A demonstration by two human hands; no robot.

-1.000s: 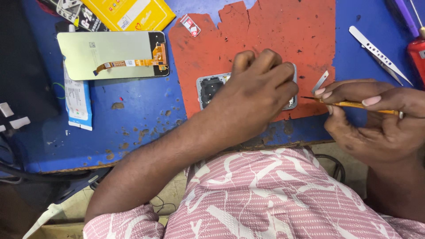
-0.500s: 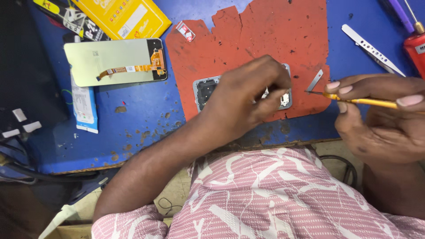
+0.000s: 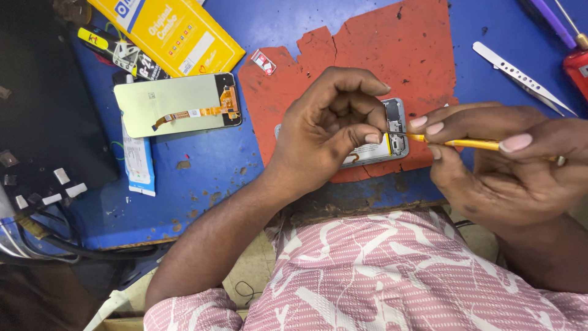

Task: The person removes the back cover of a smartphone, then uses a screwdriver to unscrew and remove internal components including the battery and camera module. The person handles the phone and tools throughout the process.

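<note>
Pink-and-white patterned shirt [image 3: 392,276] fills the near edge of the head view; both forearms reach forward from it over the worn blue bench top [image 3: 202,184].

Left hand [image 3: 334,125] curled over the opened grey phone body [image 3: 392,132], fingers bent in close, thumb and forefinger pinched narrow at the phone's exposed inner edge. The phone lies flat on the torn red rubber mat [image 3: 380,49], near the bench's front edge, mostly hidden by that hand.

Right hand [image 3: 508,165] grips a slim yellow-handled tool [image 3: 465,143] between thumb and fingers, held nearly level. Its dark tip meets the phone interior right by the left fingertips.

Left of the mat: a detached pale screen panel with an orange flex cable [image 3: 177,104], face down. Just below it, a narrow white-and-blue printed packet [image 3: 138,162] lying lengthways.

Farther off: small red-and-white card [image 3: 263,61] on the mat's upper-left corner. Silver perforated tweezers [image 3: 520,76] at right, well apart from the hands. Far left corner: flat yellow rectangular package with a white label patch [image 3: 171,34], angled, beside a black-and-yellow tube [image 3: 119,52].
</note>
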